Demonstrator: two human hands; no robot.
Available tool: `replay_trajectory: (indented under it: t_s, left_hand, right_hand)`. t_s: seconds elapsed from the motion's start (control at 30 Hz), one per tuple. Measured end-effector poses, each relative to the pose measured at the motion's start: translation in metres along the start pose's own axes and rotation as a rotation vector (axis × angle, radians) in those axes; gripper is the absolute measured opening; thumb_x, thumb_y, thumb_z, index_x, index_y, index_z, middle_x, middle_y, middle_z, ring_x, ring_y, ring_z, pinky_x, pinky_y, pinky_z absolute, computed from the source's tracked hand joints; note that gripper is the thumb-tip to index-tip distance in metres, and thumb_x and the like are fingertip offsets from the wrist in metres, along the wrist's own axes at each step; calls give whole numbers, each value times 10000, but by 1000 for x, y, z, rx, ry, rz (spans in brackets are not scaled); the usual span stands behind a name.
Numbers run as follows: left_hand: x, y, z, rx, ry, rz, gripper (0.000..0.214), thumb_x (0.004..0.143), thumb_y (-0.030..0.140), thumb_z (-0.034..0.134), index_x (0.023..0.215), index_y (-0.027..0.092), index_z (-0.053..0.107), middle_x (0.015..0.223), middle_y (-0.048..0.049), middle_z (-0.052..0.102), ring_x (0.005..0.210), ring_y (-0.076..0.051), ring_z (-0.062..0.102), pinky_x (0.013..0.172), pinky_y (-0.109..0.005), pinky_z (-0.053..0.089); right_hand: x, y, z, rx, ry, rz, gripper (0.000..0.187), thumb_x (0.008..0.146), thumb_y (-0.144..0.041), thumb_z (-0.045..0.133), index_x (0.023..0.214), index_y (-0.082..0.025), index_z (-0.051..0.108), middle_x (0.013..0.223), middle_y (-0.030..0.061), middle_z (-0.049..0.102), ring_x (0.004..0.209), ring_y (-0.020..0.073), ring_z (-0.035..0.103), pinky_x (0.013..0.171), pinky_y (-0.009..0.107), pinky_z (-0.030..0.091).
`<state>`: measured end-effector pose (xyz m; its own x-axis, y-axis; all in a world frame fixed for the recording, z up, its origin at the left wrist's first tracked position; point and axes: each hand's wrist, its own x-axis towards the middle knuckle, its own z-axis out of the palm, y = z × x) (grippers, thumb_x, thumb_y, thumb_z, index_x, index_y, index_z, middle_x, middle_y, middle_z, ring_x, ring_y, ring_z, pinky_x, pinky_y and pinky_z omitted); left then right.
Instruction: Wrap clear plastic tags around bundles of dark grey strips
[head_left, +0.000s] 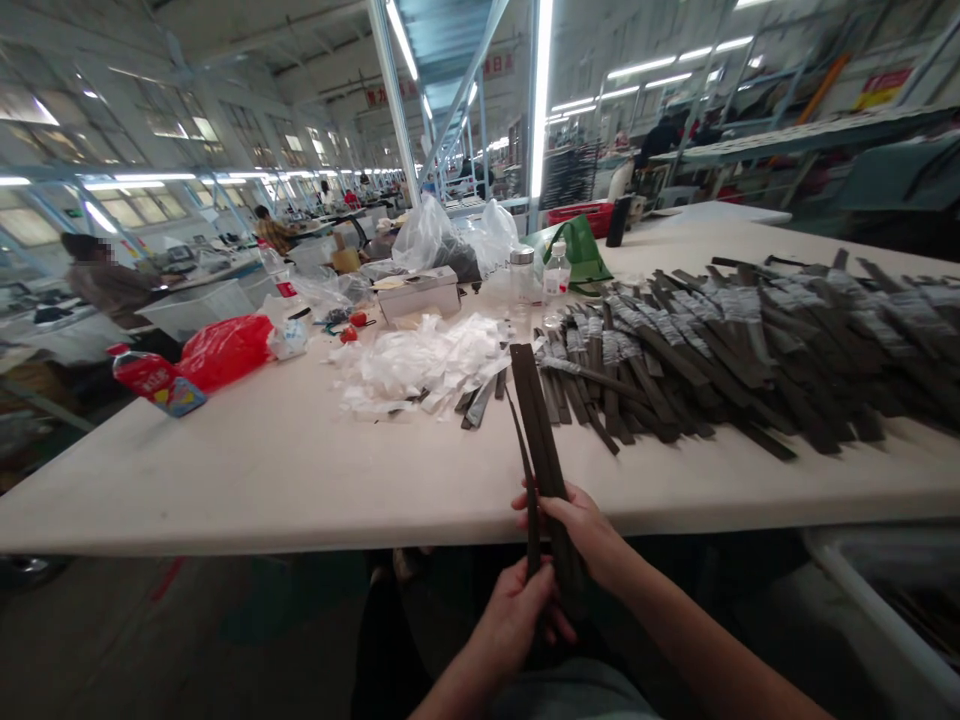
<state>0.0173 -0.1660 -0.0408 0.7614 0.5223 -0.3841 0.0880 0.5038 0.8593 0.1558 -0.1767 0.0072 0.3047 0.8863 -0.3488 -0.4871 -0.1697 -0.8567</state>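
Observation:
Both hands hold a bunch of long dark strips (534,410) that reaches from my lap up over the table's front edge. My left hand (517,615) grips the lower end with its fingers wrapped round. My right hand (581,530) closes on the strips a little higher, at the table edge. One thin strip bends away to the left of the bunch. A large heap of the same dark strips (720,350), many with white paper bands, covers the right half of the white table (285,470).
A pile of torn white wrappers (420,365) lies at mid table. Behind it stand a white box (418,292), two small bottles (555,275), clear plastic bags (442,235) and a green bag (577,250). A red bag (225,350) lies at left. Other people work at far tables.

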Motion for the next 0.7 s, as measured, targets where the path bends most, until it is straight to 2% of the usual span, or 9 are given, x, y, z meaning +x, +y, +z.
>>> replay_trajectory:
  t_s: [0.1, 0.17, 0.23, 0.27, 0.33, 0.4, 0.43, 0.53, 0.7]
  left_hand:
    - [-2, 10, -2, 52, -25, -8, 573, 813, 665, 461, 910, 118, 602, 741, -77, 657, 522, -138, 592, 464, -220, 350]
    - [-4, 14, -1, 98, -38, -17, 611, 834, 665, 417, 908, 97, 631, 686, -82, 655, 541, -155, 596, 504, -235, 400]
    - [-4, 16, 2, 150, -63, -13, 620, 851, 646, 409, 917, 83, 661, 669, -87, 665, 580, -171, 605, 564, -255, 441]
    - [-4, 16, 3, 161, -80, -3, 603, 854, 627, 429, 946, 82, 670, 710, -90, 681, 628, -181, 620, 605, -263, 458]
    - [-5, 16, 5, 157, -119, 6, 562, 854, 585, 482, 1023, 85, 675, 827, -95, 707, 773, -211, 645, 701, -278, 478]
    - [-6, 16, 6, 133, -142, 3, 527, 854, 537, 524, 1110, 96, 657, 948, -96, 710, 939, -245, 632, 817, -303, 475]
    - [-7, 17, 7, 118, -151, -1, 519, 858, 518, 530, 1151, 104, 642, 992, -95, 706, 1001, -258, 616, 862, -317, 467]
    - [-12, 19, 7, 98, -186, -1, 494, 871, 464, 534, 1229, 129, 600, 1083, -93, 684, 1094, -273, 582, 941, -347, 440]
    - [-17, 13, 5, 139, -253, -60, 448, 841, 447, 576, 1136, 119, 650, 1066, -110, 675, 1025, -280, 603, 906, -365, 459]
  right_hand:
    - [-14, 22, -9, 3, -76, 55, 253, 779, -330, 629, 984, -183, 608, 811, 22, 682, 610, 145, 632, 485, 220, 488]
    - [-21, 35, -15, -31, -113, 104, 282, 818, -410, 581, 973, -177, 620, 664, -6, 636, 409, 115, 535, 362, 213, 407]
    - [-26, 43, -19, -73, -118, 118, 340, 837, -471, 549, 989, -178, 632, 610, -18, 609, 331, 103, 465, 322, 220, 367]
    - [-28, 45, -21, -90, -107, 89, 340, 834, -470, 561, 987, -178, 645, 648, -4, 631, 373, 112, 504, 361, 232, 407]
    - [-30, 46, -23, -115, -93, -5, 299, 819, -435, 611, 946, -173, 680, 802, 37, 685, 598, 150, 621, 559, 258, 506]
    - [-30, 46, -24, -125, -107, -70, 271, 812, -414, 644, 913, -170, 705, 913, 58, 701, 824, 188, 639, 764, 280, 500]
    - [-30, 46, -24, -129, -123, -76, 273, 809, -419, 654, 903, -169, 711, 923, 63, 704, 869, 200, 632, 810, 293, 485]
    - [-28, 48, -25, -103, -152, -42, 303, 780, -440, 690, 908, -166, 705, 866, 66, 710, 830, 210, 635, 799, 320, 480]
    - [-27, 38, -22, 107, -119, 123, 343, 752, -429, 723, 975, -178, 651, 809, 39, 682, 701, 171, 638, 648, 286, 505]
